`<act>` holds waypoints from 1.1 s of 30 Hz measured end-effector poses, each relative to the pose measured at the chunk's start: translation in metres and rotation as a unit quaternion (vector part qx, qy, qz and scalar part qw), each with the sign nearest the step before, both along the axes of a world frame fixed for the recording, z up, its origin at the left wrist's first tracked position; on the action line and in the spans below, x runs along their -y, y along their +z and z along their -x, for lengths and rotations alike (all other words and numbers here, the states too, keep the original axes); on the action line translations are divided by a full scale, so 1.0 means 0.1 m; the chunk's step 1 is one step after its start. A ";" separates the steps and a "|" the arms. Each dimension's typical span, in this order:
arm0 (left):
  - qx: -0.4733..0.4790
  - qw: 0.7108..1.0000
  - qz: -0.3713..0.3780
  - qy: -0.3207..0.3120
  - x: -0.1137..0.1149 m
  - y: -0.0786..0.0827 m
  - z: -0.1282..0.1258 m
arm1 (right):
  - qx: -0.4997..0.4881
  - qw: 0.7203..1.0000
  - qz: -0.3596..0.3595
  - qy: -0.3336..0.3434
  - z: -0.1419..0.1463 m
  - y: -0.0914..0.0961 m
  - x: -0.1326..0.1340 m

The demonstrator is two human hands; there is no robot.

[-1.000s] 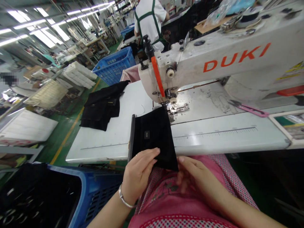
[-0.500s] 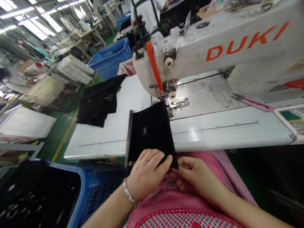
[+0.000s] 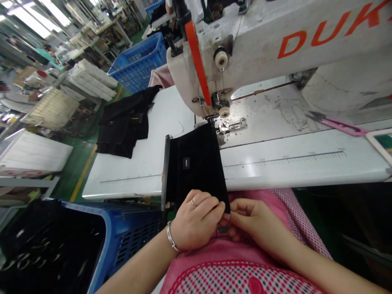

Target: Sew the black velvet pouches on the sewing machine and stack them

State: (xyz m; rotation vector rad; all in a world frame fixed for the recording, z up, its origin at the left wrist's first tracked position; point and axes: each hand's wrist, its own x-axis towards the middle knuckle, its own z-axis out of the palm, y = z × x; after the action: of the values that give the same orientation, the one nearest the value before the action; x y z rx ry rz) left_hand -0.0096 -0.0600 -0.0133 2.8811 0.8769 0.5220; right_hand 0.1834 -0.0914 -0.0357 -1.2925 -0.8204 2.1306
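At white tabletop (image 3: pixel 288 173), pinches black panel (image 3: pixel 203 153) by near corner with left hand (image 3: pixel 199 220) and right hand (image 3: pixel 256 218), nearly closed; judged unfinished, with far corner at sewing machine (image 3: pixel 255 49).

A white table (image 3: pixel 147 161) holds a sewing machine (image 3: pixel 254 57), pink snips (image 3: pixel 339 124), piled black cloth (image 3: pixel 124 126) and a labeled black piece (image 3: pixel 202 163).

On my left hand (image 3: pixel 199 222), at the grip: slim silver-coloured ring (image 3: pixel 193 202). Behind the grip: silver-coloured bangle (image 3: pixel 170 240). Below it I wear a pink apron (image 3: pixel 232 251), red edging (image 3: pixel 226 262), checked panel (image 3: pixel 211 278), red motif (image 3: pixel 255 286).
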 end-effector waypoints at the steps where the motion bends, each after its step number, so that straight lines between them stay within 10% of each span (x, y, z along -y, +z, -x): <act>1: -0.005 1.000 -0.006 0.005 0.00 0.00 -0.01 | 0.001 1.000 -0.003 0.003 0.00 0.01 0.00; 8: 0.026 1.000 0.008 0.015 0.00 -0.10 -0.01 | 0.136 0.971 -0.191 0.045 -0.08 -0.03 0.05; 14: 0.009 0.997 0.069 0.032 -0.02 0.09 -0.06 | 0.317 0.675 -0.666 0.014 -0.25 -0.09 -0.09; 17: -0.037 0.989 0.138 0.045 -0.19 0.32 -0.12 | 0.304 0.595 -0.744 0.028 -0.29 0.04 -0.19; 24: -0.170 0.978 0.043 0.114 -0.75 0.23 -0.15 | 0.309 0.588 -0.746 0.048 -0.27 0.24 -0.27; 33: -0.132 0.986 0.024 0.097 -0.90 0.06 -0.18 | 0.331 0.595 -0.730 0.057 -0.23 0.12 -0.26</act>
State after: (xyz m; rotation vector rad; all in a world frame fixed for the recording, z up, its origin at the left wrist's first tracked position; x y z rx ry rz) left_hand 0.0083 0.0303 -0.0073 2.8793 1.1981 0.1296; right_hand 0.2061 -0.0650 -0.0240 -0.8763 -2.2348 0.2677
